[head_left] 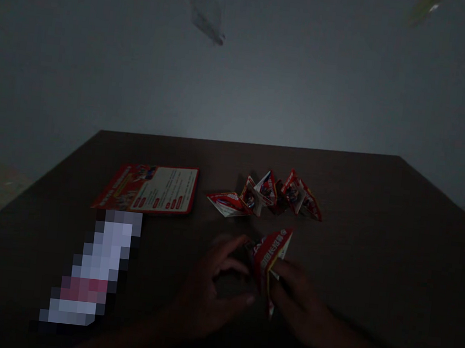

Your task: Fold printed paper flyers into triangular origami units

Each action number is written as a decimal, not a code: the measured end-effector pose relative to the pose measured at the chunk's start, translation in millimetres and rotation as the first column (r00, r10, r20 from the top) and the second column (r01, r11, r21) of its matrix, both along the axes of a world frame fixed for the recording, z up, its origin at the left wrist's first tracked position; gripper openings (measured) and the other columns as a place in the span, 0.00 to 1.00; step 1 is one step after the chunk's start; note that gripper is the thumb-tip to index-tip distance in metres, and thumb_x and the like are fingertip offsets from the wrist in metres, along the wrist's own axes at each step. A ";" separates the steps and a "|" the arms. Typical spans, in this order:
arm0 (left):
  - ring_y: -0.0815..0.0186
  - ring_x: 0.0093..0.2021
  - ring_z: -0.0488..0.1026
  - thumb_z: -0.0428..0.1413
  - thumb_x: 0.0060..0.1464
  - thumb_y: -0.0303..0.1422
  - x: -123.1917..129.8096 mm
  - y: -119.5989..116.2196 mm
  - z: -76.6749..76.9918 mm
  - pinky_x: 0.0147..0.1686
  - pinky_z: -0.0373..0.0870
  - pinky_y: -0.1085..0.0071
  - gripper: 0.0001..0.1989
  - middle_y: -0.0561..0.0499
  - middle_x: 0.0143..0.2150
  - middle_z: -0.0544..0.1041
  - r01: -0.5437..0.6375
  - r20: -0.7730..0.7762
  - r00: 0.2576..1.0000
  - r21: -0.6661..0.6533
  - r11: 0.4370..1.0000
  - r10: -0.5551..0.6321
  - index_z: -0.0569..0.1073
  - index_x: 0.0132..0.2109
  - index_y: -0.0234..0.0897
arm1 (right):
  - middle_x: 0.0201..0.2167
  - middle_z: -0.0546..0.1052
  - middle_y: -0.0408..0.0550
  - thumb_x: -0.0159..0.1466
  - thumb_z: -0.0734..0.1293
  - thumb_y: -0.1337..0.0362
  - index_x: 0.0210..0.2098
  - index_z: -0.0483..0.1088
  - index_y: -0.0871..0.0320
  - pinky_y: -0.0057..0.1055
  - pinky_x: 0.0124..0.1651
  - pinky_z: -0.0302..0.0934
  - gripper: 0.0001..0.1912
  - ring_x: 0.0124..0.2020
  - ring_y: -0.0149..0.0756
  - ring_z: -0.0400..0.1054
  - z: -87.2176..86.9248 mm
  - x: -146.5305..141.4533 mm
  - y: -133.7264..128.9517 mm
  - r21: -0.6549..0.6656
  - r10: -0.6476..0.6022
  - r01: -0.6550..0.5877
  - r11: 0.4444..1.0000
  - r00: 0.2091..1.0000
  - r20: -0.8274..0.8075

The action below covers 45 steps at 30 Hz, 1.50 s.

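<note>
My right hand pinches a red folded paper piece with white printed characters and pale inner faces. The piece stands tilted above the near part of the table. Just to its left, my left hand is curved with thumb and fingers apart, a gap between them. Its upper fingertips come close to the paper's left edge; whether they touch it I cannot tell. Behind both hands lies a row of several similar folded paper pieces, red and white with small printed pictures.
A red-and-white printed card or booklet lies left on the dark table. In front of it is a long pale object, blurred by pixels. A clear plastic bag hangs against the grey wall. The scene is dim.
</note>
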<state>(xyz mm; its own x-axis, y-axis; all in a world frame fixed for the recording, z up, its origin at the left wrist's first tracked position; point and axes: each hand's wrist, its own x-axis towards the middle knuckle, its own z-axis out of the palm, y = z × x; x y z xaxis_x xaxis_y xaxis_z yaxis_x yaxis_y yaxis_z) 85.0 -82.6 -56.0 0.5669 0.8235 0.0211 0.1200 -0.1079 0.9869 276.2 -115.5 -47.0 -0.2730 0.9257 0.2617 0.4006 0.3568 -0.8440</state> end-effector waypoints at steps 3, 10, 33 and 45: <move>0.63 0.43 0.75 0.64 0.46 0.29 -0.8 5.1 -1.9 0.47 0.69 0.65 0.36 0.48 0.44 0.76 -0.005 -0.013 1.000 0.040 0.999 0.005 0.59 0.61 0.40 | 0.32 0.73 0.44 0.69 0.54 0.61 0.38 0.69 0.54 0.28 0.40 0.62 0.13 0.35 0.35 0.67 1.4 1.6 1.2 -0.004 0.013 -0.013 1.000 0.991 -0.131; 0.67 0.36 0.72 0.68 0.40 0.29 -1.5 14.4 2.2 0.37 0.71 0.71 0.31 0.48 0.46 0.72 -0.053 -0.083 0.994 0.134 0.990 0.065 0.70 0.53 0.39 | 0.39 0.75 0.47 0.69 0.52 0.52 0.42 0.72 0.54 0.30 0.44 0.62 0.21 0.40 0.36 0.68 11.3 0.9 2.4 -0.121 0.114 -0.135 0.984 0.979 -0.167; 0.68 0.31 0.69 0.65 0.45 0.31 -2.4 15.8 10.0 0.31 0.64 0.75 0.07 0.53 0.30 0.74 -0.130 -0.085 0.987 0.092 0.987 0.137 0.77 0.33 0.35 | 0.41 0.72 0.50 0.68 0.55 0.54 0.43 0.70 0.54 0.34 0.45 0.64 0.17 0.44 0.40 0.67 -7.5 8.0 -4.2 -0.059 -0.121 0.109 0.992 0.955 -0.270; 0.65 0.33 0.72 0.62 0.47 0.33 -1.3 15.5 13.2 0.32 0.67 0.73 0.08 0.50 0.34 0.78 -0.141 -0.126 0.982 -0.014 0.990 0.138 0.79 0.36 0.35 | 0.32 0.77 0.47 0.57 0.70 0.55 0.42 0.75 0.54 0.30 0.34 0.69 0.15 0.33 0.37 0.73 -9.3 5.3 0.6 -0.133 -0.361 0.336 0.932 0.850 -0.383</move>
<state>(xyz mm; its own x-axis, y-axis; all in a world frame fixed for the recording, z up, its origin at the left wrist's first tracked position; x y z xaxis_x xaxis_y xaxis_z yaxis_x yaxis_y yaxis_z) 83.7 -67.1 -42.8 0.4436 0.8941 -0.0622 0.2542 -0.0589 0.9654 281.5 -114.9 -56.3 0.1854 0.9575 0.2211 0.1187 0.2016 -0.9723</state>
